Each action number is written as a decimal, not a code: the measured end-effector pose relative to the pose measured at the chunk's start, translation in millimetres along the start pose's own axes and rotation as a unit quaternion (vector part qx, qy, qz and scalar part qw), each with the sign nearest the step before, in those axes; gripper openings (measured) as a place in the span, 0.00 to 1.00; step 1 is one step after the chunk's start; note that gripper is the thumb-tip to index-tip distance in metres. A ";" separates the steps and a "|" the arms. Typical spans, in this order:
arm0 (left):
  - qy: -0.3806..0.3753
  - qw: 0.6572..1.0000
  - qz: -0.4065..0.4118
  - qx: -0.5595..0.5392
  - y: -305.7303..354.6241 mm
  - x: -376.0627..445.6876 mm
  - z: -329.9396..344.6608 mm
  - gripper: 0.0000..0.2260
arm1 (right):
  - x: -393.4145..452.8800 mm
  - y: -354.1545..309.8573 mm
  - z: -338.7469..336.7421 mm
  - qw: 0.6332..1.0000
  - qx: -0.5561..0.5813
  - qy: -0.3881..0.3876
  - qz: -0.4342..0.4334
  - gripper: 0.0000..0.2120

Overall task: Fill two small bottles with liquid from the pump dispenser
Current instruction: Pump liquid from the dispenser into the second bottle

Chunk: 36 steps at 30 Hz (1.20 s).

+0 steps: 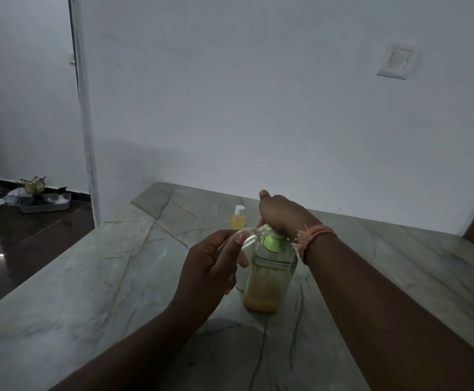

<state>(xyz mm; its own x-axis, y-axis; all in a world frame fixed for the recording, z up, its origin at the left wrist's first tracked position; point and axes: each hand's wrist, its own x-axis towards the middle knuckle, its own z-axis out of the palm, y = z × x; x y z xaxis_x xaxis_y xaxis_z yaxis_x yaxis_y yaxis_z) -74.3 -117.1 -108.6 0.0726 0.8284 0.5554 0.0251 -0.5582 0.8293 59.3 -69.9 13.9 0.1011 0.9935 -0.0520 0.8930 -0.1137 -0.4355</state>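
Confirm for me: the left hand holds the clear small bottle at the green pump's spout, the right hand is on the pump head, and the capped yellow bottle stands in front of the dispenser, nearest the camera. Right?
One detail is wrong. The head view shows the capped yellow bottle standing behind the dispenser, toward the wall, not nearest the camera. The rest holds: left hand holds the clear small bottle at the spout, right hand on the pump head.
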 end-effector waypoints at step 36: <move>0.003 0.994 -0.043 -0.100 1.2 4.0 -2.8 0.18 | 2.7 3.0 -9.7 0.999 0.035 0.013 0.032 0.22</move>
<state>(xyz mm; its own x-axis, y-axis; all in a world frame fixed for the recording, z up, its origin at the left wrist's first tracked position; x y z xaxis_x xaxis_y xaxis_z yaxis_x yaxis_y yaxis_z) -76.8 -114.3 -105.2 0.0723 0.8731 0.4821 -0.1684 -0.4657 0.8688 66.5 -67.5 21.2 0.1686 0.9839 -0.0587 0.8521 -0.1755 -0.4931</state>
